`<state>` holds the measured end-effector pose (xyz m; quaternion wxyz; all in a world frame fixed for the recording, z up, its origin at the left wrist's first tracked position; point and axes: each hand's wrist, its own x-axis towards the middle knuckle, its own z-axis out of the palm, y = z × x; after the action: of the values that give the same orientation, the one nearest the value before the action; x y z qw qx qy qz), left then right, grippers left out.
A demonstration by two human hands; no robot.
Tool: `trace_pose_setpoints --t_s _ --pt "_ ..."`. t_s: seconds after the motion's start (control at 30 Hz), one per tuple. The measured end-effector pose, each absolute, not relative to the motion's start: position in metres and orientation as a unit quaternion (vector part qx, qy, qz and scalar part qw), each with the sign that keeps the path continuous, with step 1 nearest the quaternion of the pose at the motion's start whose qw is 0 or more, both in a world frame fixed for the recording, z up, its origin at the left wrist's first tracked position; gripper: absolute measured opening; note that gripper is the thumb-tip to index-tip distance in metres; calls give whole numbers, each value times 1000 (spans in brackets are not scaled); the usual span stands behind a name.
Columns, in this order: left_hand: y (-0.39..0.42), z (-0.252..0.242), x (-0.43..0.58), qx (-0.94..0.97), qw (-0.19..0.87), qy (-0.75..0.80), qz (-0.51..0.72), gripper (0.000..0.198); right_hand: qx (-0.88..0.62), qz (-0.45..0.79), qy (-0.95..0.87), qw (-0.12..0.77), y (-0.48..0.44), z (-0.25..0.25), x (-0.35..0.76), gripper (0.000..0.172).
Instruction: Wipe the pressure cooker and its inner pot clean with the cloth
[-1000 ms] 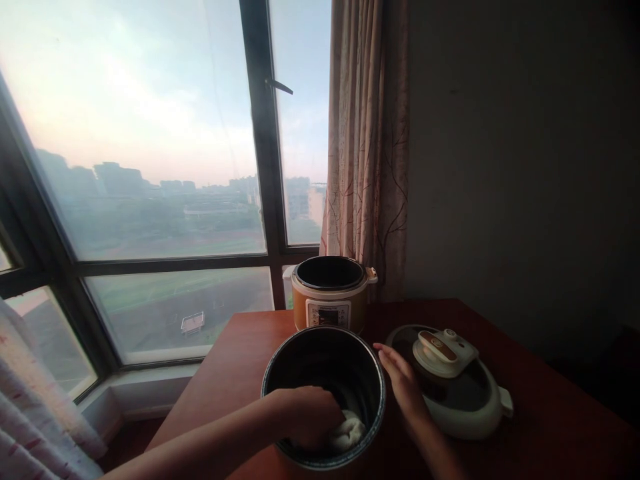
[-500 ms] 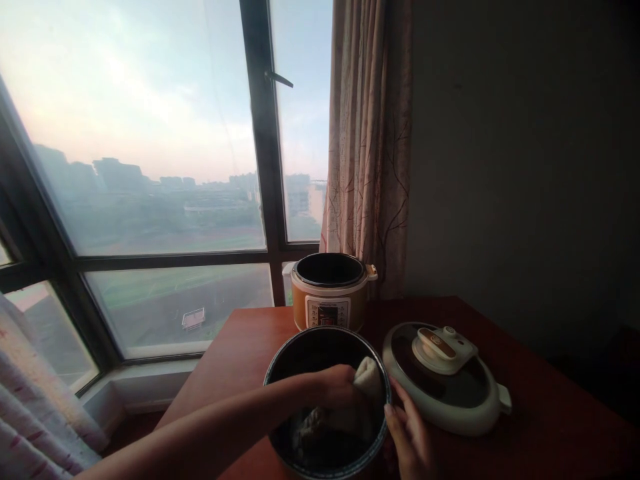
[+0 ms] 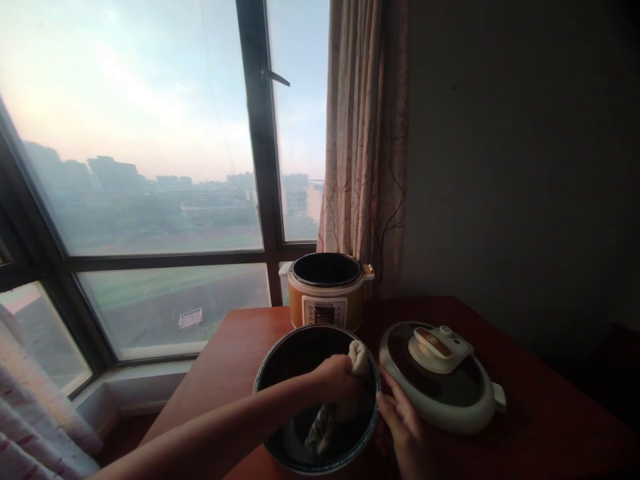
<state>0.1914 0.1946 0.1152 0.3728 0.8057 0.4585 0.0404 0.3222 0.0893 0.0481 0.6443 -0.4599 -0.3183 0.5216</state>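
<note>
A dark round inner pot (image 3: 287,360) with a pale speckled rim stands near me on the table. My left hand (image 3: 340,380) reaches into it from the left, closed around a crumpled whitish cloth (image 3: 358,359). One end of the cloth sticks up above the fist near the right wall, and another hangs down toward the pot's bottom. My right hand (image 3: 404,417) grips the pot's right rim from outside, thumb at the edge; part of its fingers is hidden behind the pot.
Behind the pot stands a brown and white electric pressure cooker body (image 3: 325,293) with a front panel. Its lid (image 3: 443,373) lies to the right on the reddish table (image 3: 215,360). A window (image 3: 165,200) and a curtain (image 3: 365,133) are beyond.
My left hand and the cloth have shifted a little within the pot, and the hanging end of cloth shows more clearly. The right hand stays at the rim. The whole view has moved slightly.
</note>
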Motion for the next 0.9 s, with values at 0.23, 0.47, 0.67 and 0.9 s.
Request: trace_pose_setpoints --t_s 0.23,0.47,0.67,0.9 --pt "160 157 179 926 81 260 -259 29 -441 524 -284 670 105 51 333 76" --pt "155 177 156 917 3 182 -354 31 -433 514 -275 688 121 43 332 64" --pt "160 151 161 921 72 280 -263 27 -494 419 -309 696 132 37 323 60" --pt "186 122 167 762 427 486 39 4 -500 436 -333 670 140 43 322 65"
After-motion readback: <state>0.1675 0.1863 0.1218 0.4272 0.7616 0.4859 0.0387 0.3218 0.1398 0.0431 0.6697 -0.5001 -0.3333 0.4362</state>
